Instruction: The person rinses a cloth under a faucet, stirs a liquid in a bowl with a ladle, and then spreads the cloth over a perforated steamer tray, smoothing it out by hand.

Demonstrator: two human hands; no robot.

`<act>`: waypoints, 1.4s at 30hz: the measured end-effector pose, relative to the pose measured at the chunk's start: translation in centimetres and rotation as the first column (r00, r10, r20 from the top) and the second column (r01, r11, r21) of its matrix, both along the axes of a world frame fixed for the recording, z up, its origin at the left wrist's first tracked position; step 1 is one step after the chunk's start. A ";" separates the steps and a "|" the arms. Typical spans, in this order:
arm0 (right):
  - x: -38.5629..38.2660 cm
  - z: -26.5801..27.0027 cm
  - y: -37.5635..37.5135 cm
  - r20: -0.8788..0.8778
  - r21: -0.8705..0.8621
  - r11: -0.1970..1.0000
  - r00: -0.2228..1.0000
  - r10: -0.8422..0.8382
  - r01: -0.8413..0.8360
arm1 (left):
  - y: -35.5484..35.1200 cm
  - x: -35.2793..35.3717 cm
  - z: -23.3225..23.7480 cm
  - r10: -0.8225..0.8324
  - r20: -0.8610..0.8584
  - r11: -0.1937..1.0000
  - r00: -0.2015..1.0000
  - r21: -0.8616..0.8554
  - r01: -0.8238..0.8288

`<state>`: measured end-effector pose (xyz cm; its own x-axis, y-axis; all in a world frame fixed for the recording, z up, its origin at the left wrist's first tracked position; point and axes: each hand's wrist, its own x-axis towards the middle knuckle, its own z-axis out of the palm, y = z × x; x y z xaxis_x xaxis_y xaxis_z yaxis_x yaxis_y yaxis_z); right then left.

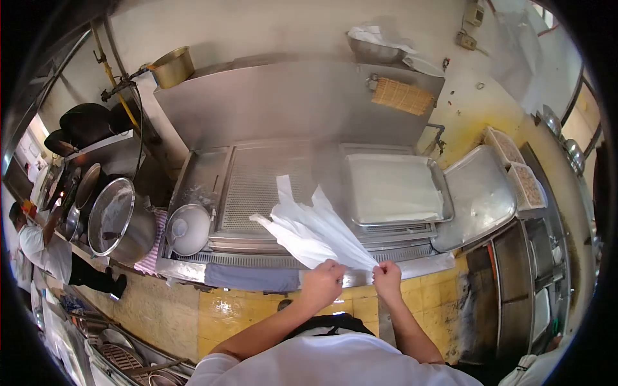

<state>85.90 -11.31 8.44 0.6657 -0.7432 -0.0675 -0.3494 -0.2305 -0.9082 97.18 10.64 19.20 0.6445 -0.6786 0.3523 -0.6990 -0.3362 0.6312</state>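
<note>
A thin white cloth hangs in the air above the steel counter's front edge, its far ends spread and pointing away from me. My left hand is closed on one near corner. Also closed, my right hand grips the other near corner. Just beyond the cloth lies a perforated metal plate set in the counter. To the right of it, a shallow metal tray holds a flat white sheet.
A round pan with a ladle sits left on the counter, beside a large steel pot. A second metal tray leans at right near food-filled containers. Another person stands far left. A bamboo mat hangs behind.
</note>
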 end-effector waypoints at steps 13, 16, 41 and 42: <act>-7.7 13.0 -6.5 0.078 -0.479 0.862 0.970 0.230 -0.166 | -15.7 -9.8 0.7 -0.046 -0.062 0.992 0.997 -0.120 0.038; -8.1 15.3 -7.0 0.100 -0.590 0.793 0.961 0.259 -0.152 | -17.2 -9.8 1.3 -0.039 -0.032 0.973 0.999 -0.230 0.031; 0.6 27.0 -10.6 0.166 -0.340 0.896 0.919 0.357 -0.286 | -11.6 2.7 8.4 -0.110 -0.263 0.959 0.959 -0.280 0.034; 1.2 27.8 -10.7 0.192 -0.414 0.846 0.876 0.443 -0.337 | -11.0 3.2 8.0 -0.075 -0.218 0.974 0.973 -0.226 0.024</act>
<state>87.08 -22.05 36.25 0.8567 -0.3538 0.3752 0.0853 -0.6204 -0.7797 100.38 -0.34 27.19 0.6916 -0.6334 0.3471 -0.5433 -0.1395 0.8279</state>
